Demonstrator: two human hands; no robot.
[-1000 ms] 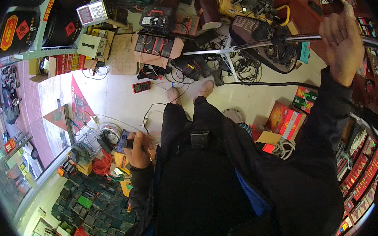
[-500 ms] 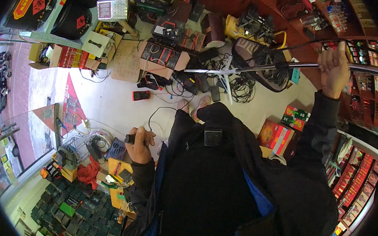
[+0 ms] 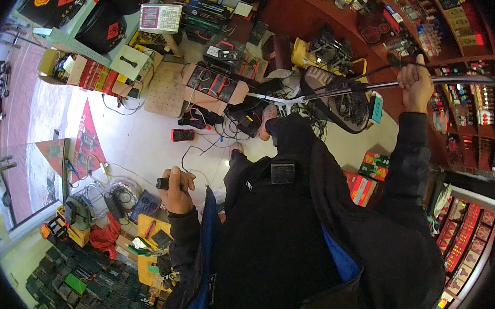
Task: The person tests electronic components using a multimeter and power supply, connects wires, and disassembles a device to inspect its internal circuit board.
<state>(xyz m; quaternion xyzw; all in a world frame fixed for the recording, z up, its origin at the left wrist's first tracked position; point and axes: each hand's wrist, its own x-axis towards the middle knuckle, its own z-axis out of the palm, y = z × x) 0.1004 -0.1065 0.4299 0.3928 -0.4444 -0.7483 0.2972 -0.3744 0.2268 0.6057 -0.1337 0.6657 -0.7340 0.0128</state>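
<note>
My right hand (image 3: 417, 86) is closed around a long silvery metal pole (image 3: 468, 82), which lies tilted across the upper right. At the pole's lower end, white splayed legs (image 3: 289, 102) sit beside my right foot, among cables and black boxes. My left hand (image 3: 179, 193) is held low on the left, fingers curled around a short black cylindrical piece (image 3: 162, 183); the fingers hide most of it. A thin black cable (image 3: 184, 155) runs from the floor toward the left hand; whether it joins the piece is hidden.
Ahead are an open carton of batteries (image 3: 215, 84), a red meter (image 3: 183, 135), a black bag (image 3: 335, 106) and a yellow machine (image 3: 308, 53). Red shelves (image 3: 471, 50) of small goods line the right. Bottom left holds many dark batteries (image 3: 92, 282) and a cluttered yellow bench (image 3: 151, 228).
My right foot has moved forward toward the white legs, and my body has shifted. The right hand has come slightly left with the pole. Both hands keep their hold.
</note>
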